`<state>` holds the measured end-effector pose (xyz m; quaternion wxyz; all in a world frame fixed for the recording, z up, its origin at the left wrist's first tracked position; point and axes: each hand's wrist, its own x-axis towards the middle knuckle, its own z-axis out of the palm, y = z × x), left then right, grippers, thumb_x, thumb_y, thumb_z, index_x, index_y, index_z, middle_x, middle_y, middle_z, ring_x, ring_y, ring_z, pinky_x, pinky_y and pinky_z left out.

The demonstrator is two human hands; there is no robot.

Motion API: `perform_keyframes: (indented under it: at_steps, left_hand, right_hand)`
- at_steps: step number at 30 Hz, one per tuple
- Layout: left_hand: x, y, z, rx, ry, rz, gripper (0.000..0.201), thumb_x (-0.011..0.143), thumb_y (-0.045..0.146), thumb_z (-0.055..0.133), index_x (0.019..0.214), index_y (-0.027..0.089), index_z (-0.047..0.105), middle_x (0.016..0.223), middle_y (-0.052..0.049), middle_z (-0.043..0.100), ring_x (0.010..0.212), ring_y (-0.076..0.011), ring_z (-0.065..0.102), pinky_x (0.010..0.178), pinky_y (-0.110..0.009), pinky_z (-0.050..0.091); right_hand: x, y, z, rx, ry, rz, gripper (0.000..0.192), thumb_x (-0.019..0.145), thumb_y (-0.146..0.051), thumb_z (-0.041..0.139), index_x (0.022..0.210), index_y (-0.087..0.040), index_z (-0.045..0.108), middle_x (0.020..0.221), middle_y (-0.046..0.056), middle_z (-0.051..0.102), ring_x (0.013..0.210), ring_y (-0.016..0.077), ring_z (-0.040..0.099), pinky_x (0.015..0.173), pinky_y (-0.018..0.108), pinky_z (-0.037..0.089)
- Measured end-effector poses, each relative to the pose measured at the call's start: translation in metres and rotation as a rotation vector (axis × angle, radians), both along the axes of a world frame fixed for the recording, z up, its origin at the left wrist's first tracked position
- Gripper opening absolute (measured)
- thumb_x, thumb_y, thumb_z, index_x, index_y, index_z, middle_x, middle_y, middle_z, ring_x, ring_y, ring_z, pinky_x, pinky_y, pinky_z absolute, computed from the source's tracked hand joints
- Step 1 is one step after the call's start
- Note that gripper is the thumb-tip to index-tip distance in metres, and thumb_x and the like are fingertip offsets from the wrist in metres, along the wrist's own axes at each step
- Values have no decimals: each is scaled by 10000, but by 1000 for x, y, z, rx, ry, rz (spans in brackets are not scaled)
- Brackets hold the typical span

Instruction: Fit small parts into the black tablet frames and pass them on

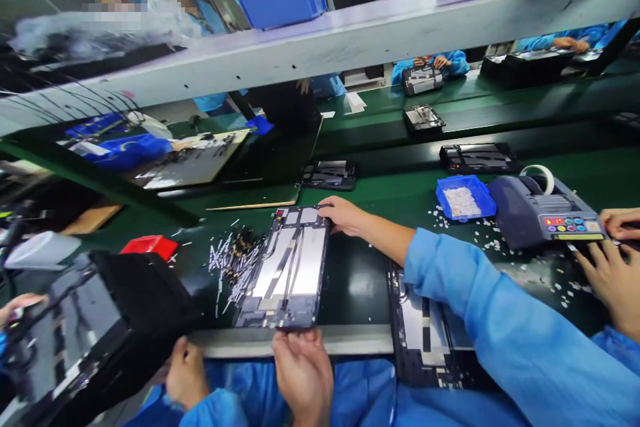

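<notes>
An opened tablet (287, 260), its silvery inside and dark cables showing, is tilted in front of me. My left hand (303, 370) is closed on its near edge from below. At the far right corner, my right hand (345, 215) grips the frame between thumb and fingers. Left of the tablet lies a heap of thin white strips and small dark pieces (233, 260). Under my right forearm is another opened tablet (425, 330), partly hidden by the sleeve and jutting past the bench edge.
On the left, a co-worker's hands (187, 373) hold a black stack of tablets (145, 307). A red tray (150, 247) is near it. At right stand a blue tray (466, 197) of white bits and a tape dispenser (520, 213), with another person's hands (607, 280) beside it. A shelf beam (310, 57) crosses above.
</notes>
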<state>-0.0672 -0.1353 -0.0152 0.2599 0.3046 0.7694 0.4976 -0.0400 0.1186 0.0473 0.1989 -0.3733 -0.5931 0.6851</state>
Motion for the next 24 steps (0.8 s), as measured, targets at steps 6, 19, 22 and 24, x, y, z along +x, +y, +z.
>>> perform_keyframes:
  at_steps: [6, 19, 22, 24]
  left_hand:
    - [22, -5, -18, 346, -684, 355, 389, 850, 624, 673, 950, 262, 571, 771, 34, 456, 581, -110, 422, 510, -233, 400]
    - [54, 64, 9, 246, 231, -644, 229, 997, 294, 522, 1074, 252, 733, 985, -73, 670, 932, -233, 634, 872, -375, 524]
    - [54, 126, 24, 100, 803, -805, 444, 978, 124, 454, 1323, 280, 685, 1132, -116, 632, 1004, -265, 593, 901, -414, 503]
    - [55, 158, 30, 26, 1032, -956, 490, 967, 90, 476, 1356, 321, 662, 1135, -100, 626, 958, -258, 580, 858, -393, 501]
  right_hand:
    - [5, 18, 5, 321, -193, 21, 255, 835, -297, 795, 1016, -181, 657, 963, 68, 729, 949, 234, 693, 871, 361, 576]
    - [231, -5, -27, 917, -702, 43, 276, 958, -171, 593, 1166, -176, 774, 1185, 103, 767, 1140, 264, 684, 1026, 369, 483]
    - [234, -16, -38, 959, -645, -33, 272, 964, -163, 589, 1164, -168, 774, 1164, 108, 766, 1134, 256, 674, 1040, 375, 471]
    - [233, -18, -39, 947, -603, -39, 253, 963, -161, 594, 1133, -168, 781, 1130, 102, 771, 1100, 248, 680, 1015, 367, 481]
